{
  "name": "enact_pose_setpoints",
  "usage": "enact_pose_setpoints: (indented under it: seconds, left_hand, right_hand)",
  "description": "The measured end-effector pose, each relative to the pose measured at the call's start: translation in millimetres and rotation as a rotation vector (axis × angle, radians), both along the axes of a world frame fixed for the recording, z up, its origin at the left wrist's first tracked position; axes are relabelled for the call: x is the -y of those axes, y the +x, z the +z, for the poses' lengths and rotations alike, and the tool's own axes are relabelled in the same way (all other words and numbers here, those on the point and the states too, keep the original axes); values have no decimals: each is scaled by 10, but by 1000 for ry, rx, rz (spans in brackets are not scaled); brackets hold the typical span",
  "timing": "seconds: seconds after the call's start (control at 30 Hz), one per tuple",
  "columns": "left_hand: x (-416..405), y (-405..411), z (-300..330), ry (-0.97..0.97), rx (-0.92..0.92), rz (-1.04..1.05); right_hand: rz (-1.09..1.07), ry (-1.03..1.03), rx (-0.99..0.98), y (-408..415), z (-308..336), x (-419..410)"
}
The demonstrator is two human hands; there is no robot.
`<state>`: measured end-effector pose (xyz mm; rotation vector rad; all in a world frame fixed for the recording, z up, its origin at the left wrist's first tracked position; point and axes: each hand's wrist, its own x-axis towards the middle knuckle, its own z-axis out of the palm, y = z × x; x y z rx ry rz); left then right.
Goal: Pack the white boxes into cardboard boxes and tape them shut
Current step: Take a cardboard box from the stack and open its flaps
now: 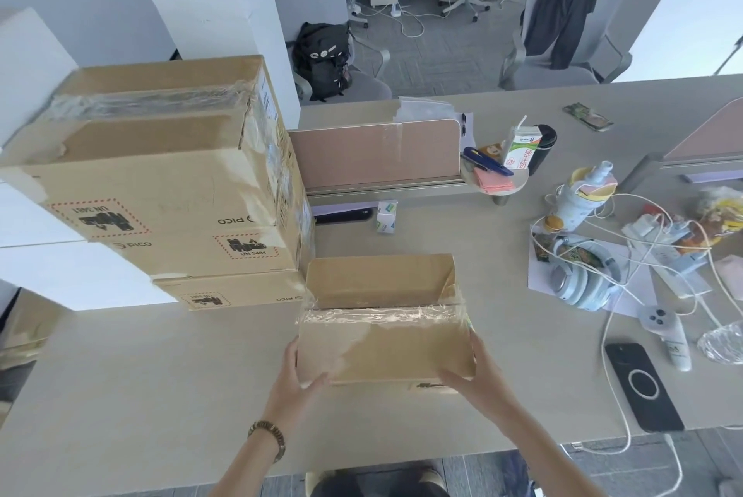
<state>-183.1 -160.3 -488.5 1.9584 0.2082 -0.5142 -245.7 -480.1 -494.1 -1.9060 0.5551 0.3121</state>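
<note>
A taped cardboard box (382,319) stands on the table (140,384) right in front of me, clear tape running across its top seam. My left hand (299,376) grips its near left corner and my right hand (478,370) grips its near right corner. To the left rises a stack of three sealed cardboard boxes (161,183), the top one also taped. Tall white boxes (209,14) stand behind and left of the stack.
A low desk divider (374,153) stands beyond the box. On the right lie headphones (583,279), a phone (643,390), a white controller (667,336), cables, a milk carton (520,149) and a bottle. Office chairs and a backpack (321,58) are behind the table.
</note>
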Motion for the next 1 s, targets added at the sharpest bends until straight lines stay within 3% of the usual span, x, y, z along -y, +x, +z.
enact_pose_setpoints:
  seconds: [0.17, 0.23, 0.3, 0.47, 0.57, 0.73, 1.0]
  left_hand:
    - [-52, 124, 178, -336, -184, 346]
    - [-150, 174, 199, -356, -234, 359]
    - [-255, 199, 211, -324, -257, 245]
    - [-409, 244, 202, -51, -224, -361]
    - [-372, 243, 117, 144, -194, -595]
    - [-117, 157, -2, 357, -187, -565]
    - [-104, -31, -115, 425, -103, -489]
  right_hand:
    - [-202, 355, 15, -21, 183, 41]
    - [-247, 436, -11, -61, 213, 95]
    - [-262, 477, -25, -113, 215, 152]
    - [85, 273, -127, -187, 255, 240]
    - [345, 60, -199, -153, 249, 232]
    - [414, -157, -182, -84, 176, -58]
    - [369, -295, -134, -191, -7, -154]
